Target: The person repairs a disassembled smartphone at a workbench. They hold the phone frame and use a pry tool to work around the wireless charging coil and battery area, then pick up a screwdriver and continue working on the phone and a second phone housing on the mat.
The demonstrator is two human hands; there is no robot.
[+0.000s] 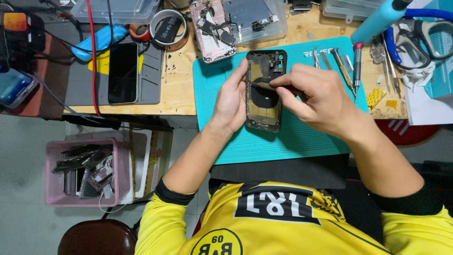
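An opened phone housing [264, 92], dark-framed with its insides bare, lies lengthwise on a teal work mat [302, 137] at the near edge of the wooden table [179, 89]. The left hand [231, 97] cups its left side, fingers curled over the rim, so that edge is hidden. The right hand [316, 97] comes in from the other side with thumb and forefinger pinched narrow over the middle of the housing; what the grip holds is too small and too covered by the fingertips to make out. Below the hands the mat runs bare to its front edge, leaving open room there, and the table ends just past it above the person's lap. Just beyond the right hand lie small screwdrivers [347, 66] and tweezers [325, 60] on the mat, with scissors [424, 40] farther out. Ahead of the left hand rests a pink phone shell [212, 30], cut off by the picture's top. Well out past the left hand, a dark phone [122, 73] lies on a grey pad [151, 82], and a pink basket [85, 172] of parts sits low beside the table.
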